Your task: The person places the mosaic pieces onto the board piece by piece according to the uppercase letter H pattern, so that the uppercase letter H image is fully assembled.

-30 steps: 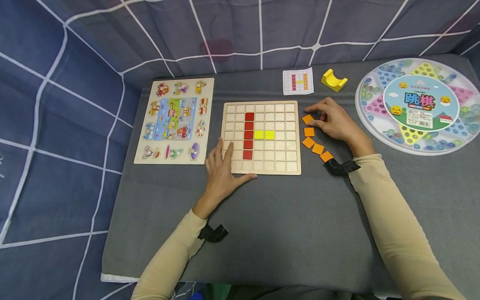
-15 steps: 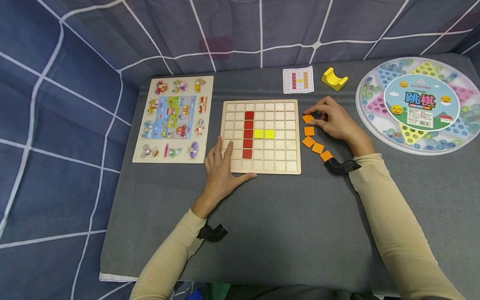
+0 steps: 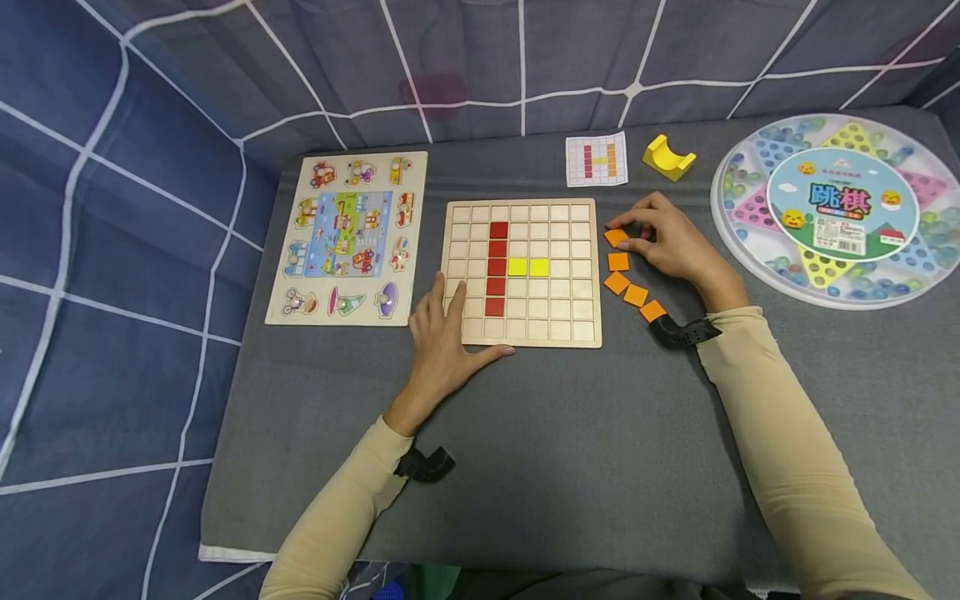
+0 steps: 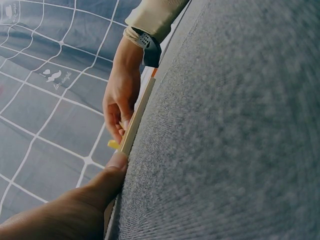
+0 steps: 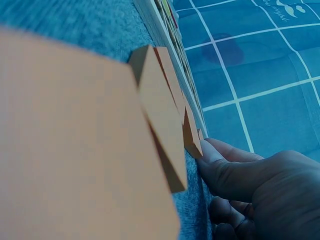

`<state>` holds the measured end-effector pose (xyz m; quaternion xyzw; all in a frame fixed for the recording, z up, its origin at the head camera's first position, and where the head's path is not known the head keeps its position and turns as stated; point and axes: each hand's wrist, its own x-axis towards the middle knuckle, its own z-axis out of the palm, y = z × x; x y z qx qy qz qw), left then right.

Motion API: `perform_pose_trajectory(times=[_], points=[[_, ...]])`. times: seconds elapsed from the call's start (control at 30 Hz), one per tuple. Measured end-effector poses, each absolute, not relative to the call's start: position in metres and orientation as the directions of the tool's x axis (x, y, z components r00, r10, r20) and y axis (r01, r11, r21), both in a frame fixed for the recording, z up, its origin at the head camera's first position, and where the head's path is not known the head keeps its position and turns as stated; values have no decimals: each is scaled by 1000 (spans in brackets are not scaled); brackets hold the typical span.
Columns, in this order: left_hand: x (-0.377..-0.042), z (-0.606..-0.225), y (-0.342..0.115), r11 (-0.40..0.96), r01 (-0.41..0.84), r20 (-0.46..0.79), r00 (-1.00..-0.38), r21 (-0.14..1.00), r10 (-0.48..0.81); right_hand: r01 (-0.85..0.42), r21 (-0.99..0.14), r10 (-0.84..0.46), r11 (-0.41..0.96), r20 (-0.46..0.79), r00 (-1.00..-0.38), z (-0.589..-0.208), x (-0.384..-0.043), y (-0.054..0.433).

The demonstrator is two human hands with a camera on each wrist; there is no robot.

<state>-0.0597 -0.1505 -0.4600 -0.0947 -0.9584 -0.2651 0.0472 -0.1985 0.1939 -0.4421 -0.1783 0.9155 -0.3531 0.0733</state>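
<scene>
A wooden grid board (image 3: pixel 561 333) lies flat, with a column of several red tiles (image 3: pixel 497 267) and two yellow tiles (image 3: pixel 528 267) set in it. My left hand (image 3: pixel 441 354) rests at its lower left corner, fingers spread along the left side and thumb at the near edge; the left wrist view shows the thumb (image 4: pixel 116 167) against the board's edge. To the right of the board, my right hand (image 3: pixel 667 237) pinches the farthest orange tile (image 3: pixel 615 238) between thumb and finger at the tabletop. Several other orange tiles (image 3: pixel 635 296) lie in a curved row nearer me.
A picture puzzle board (image 3: pixel 341 302) lies left of the grid. Behind it are a printed pattern card (image 3: pixel 596 162) and a yellow curved block (image 3: pixel 668 160). A round Chinese checkers set (image 3: pixel 840 208) lies at the far right. Gridded cloth (image 3: pixel 480 58) hangs behind the table.
The right hand stays on the farthest orange tile, and the left hand stays at the board. The head view has shifted very slightly; nothing else has visibly moved.
</scene>
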Motion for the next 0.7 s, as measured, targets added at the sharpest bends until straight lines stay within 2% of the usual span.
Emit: perform_pose_trajectory(times=[0.7], points=[[-60, -460, -150, 844, 208, 144, -977, 494, 157, -274, -657, -365, 702, -3, -931, -442, -198, 194]])
